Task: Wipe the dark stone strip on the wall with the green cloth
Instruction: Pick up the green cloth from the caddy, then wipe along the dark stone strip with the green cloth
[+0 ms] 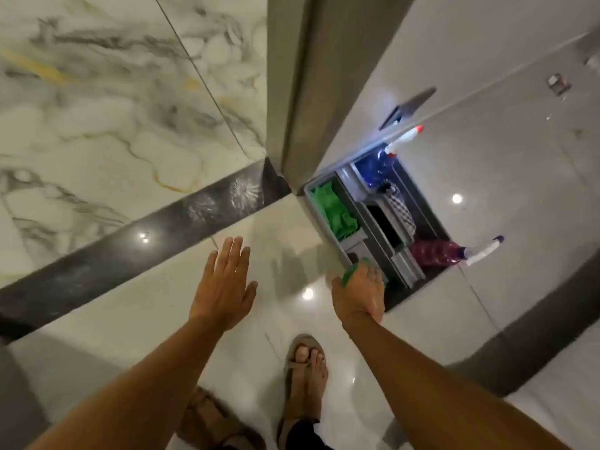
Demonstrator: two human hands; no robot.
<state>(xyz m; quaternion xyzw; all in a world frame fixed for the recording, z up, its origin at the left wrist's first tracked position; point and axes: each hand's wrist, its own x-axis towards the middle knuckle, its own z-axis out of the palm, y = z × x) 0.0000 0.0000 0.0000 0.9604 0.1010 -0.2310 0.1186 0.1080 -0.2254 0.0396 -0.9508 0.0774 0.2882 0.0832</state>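
Green cloth is pinched in the right grip, at about 4 o'clock in the view, only a small bunch of it showing past the closed fingers, directly over the near end of the grey caddy on the floor. The left grip is spread flat and empty at about 6 o'clock, held apart from everything.

The dark stone strip runs from 8 o'clock up toward 12 o'clock, with whitish splatter marks near its far end.

With so little cloth gripped, it could be dropped during the swing across. A second green bundle lies in the caddy and could be snagged. The grey door frame stands beside the strip's far end and may crowd the wiping there. Two spray bottles could be knocked.
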